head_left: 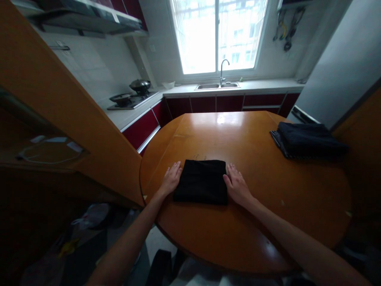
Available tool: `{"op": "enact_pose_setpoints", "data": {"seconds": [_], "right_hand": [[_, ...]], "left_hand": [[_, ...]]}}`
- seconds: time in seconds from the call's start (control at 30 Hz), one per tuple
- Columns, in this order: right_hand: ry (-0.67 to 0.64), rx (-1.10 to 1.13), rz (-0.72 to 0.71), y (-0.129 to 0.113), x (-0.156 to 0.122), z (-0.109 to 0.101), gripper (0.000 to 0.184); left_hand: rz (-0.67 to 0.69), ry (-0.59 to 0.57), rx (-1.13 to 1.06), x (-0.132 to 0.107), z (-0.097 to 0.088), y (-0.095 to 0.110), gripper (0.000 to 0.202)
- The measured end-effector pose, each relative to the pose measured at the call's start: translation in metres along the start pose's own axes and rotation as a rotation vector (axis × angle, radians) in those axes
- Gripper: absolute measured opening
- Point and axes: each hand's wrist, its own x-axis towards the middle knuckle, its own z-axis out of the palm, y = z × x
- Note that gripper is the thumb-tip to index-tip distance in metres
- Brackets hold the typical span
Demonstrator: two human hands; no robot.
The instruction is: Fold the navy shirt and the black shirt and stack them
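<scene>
A folded black cloth (201, 181) lies flat on the round wooden table (268, 190), near its front left. My left hand (171, 178) rests flat against the cloth's left edge, fingers stretched out. My right hand (236, 184) lies flat against the cloth's right edge, fingers also extended. Neither hand grips anything.
A stack of folded dark clothes (306, 139) sits at the table's far right. Behind are a kitchen counter with a sink (217, 85) under a window and a stove with pans (131, 97) on the left. A wooden panel (59, 111) stands to the left.
</scene>
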Motion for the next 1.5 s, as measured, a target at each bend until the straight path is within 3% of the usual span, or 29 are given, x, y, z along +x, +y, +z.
{"op": "enact_pose_setpoints", "data": {"seconds": [0.07,0.13,0.23,0.33,0.4,0.5,0.67,0.73,0.83,1.03,1.17,1.3,1.4,1.5], "right_hand": [[0.061,-0.006,-0.023,-0.013,0.014,0.001,0.062],[0.065,-0.046,-0.1,-0.031,0.027,0.006,0.059],[-0.007,-0.141,-0.208,-0.052,0.044,0.019,0.056],[-0.049,-0.209,-0.233,-0.05,0.056,0.031,0.055],[-0.041,-0.207,-0.184,-0.036,0.063,0.032,0.056],[-0.013,-0.165,-0.023,-0.007,0.072,0.024,0.056],[0.125,-0.066,0.106,0.028,0.066,0.001,0.048],[0.152,0.044,0.167,0.027,0.058,-0.005,0.046],[0.069,0.173,0.245,0.013,0.052,-0.005,0.044],[-0.007,0.156,0.315,-0.02,0.076,0.004,0.048],[-0.057,0.28,0.339,-0.019,0.088,0.006,0.032],[-0.037,0.544,0.415,-0.011,0.086,0.011,0.012],[-0.016,0.678,0.425,-0.009,0.083,0.012,0.011],[0.063,0.687,0.347,-0.012,0.08,0.002,0.019]], "left_hand": [[0.006,0.057,-0.067,0.003,-0.004,0.011,0.059],[0.135,0.048,-0.047,0.002,-0.002,0.033,0.057],[0.354,-0.106,0.051,-0.003,0.01,0.068,0.054],[0.377,-0.25,0.077,-0.009,0.026,0.084,0.057],[0.348,-0.289,0.085,-0.013,0.03,0.081,0.06],[0.284,-0.257,0.081,-0.02,0.027,0.062,0.062],[0.058,0.024,0.004,-0.022,0.022,0.023,0.062],[0.027,0.109,-0.017,-0.019,0.023,0.013,0.06],[0.066,0.145,0.011,-0.013,0.026,0.009,0.055],[0.095,0.158,0.156,-0.011,0.032,0.012,0.054],[0.096,0.162,0.209,-0.012,0.034,0.013,0.053],[0.096,0.155,0.222,-0.012,0.031,0.018,0.052],[0.085,0.139,0.194,-0.01,0.028,0.021,0.052],[0.064,0.118,0.105,-0.006,0.028,0.023,0.056]]}}
